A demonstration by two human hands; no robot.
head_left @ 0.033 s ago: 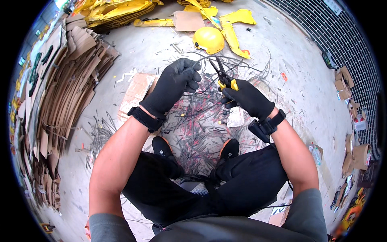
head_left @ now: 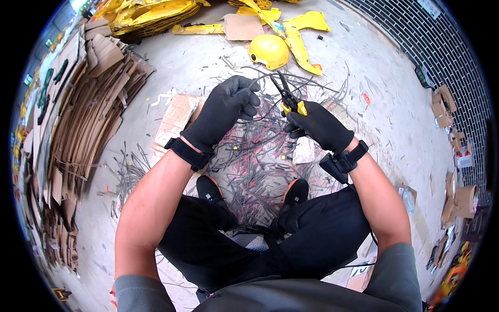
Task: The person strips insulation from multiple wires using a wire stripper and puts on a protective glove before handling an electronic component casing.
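While the person sits over a heap of grey wire scraps (head_left: 254,171) on the concrete floor, the gloved left hand (head_left: 226,109) is curled tight around one end of a thin grey wire (head_left: 264,77). The gloved right hand (head_left: 318,126) grips the yellow handles of black-nosed pliers (head_left: 287,94), whose jaws meet that wire just beside the left fingers. A yellow hard hat (head_left: 268,51) lies beyond, with flattened cardboard (head_left: 86,104) stacked at the left.
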